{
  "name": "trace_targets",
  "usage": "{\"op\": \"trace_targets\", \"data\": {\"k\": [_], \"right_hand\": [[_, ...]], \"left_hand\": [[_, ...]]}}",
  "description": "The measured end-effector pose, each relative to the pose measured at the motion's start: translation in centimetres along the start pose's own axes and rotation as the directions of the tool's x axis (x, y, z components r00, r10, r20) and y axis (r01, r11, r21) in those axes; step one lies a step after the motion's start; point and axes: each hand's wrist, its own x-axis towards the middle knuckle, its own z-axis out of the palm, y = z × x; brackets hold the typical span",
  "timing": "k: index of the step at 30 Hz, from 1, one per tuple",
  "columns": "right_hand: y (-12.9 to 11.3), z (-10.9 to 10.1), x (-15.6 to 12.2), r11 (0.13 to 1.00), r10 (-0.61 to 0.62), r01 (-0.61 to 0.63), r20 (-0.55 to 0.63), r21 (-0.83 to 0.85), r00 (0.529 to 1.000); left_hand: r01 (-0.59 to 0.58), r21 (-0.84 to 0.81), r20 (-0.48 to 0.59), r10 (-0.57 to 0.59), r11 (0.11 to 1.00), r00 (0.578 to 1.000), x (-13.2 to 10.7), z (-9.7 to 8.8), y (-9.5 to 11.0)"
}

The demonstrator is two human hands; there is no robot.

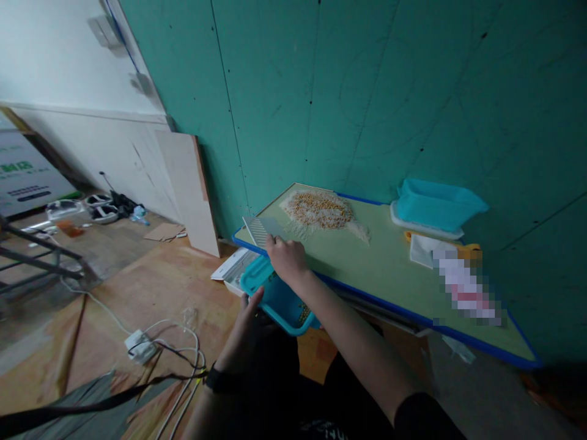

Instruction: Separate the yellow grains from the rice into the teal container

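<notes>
My left hand (254, 305) is closed on the near left rim of a blue plastic basin (279, 299), which is below the table's front edge. Some small yellowish beans or kernels lie inside it. My right hand (288, 256), above the basin and the table edge, grips a flat white piece with ridges or slots (255, 232); its exact kind is unclear. A pile of yellow kernels mixed with white grains (321, 211) is spread on the pale green tabletop (367, 269), to the right of this piece and beyond my right hand.
A second blue basin (438, 205) stands on a white lid or tray at the table's back right. Nearby lie an orange-handled item (468, 249) and a blurred packet (468, 293). Behind rises a green wall (367, 91). White cables (183, 348) and a power strip (140, 346) are on the floor.
</notes>
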Motion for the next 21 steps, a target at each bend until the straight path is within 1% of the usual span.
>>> {"op": "trace_targets", "data": {"k": [6,10,16,21], "right_hand": [[1.0,-0.9,-2.1,0.995,0.099,-0.098,0.015,-0.027,0.995],[2.1,-1.3,-3.3,0.992,0.119,-0.117,0.032,-0.043,0.992],[5.0,-1.4,-5.5,0.989,0.133,-0.130,0.047,-0.071,0.990],[7.5,-1.3,-7.7,0.984,0.154,-0.149,0.049,-0.095,0.987]], "left_hand": [[0.028,-0.008,0.005,-0.028,1.000,1.000,-0.3,0.5,0.8],[0.042,-0.006,0.007,-0.042,0.999,0.999,-0.4,0.8,1.3],[0.068,-0.028,0.017,-0.067,0.997,0.998,-0.4,0.9,1.3],[0.082,-0.037,-0.023,-0.082,0.996,0.996,0.0,1.0,1.0]]}}
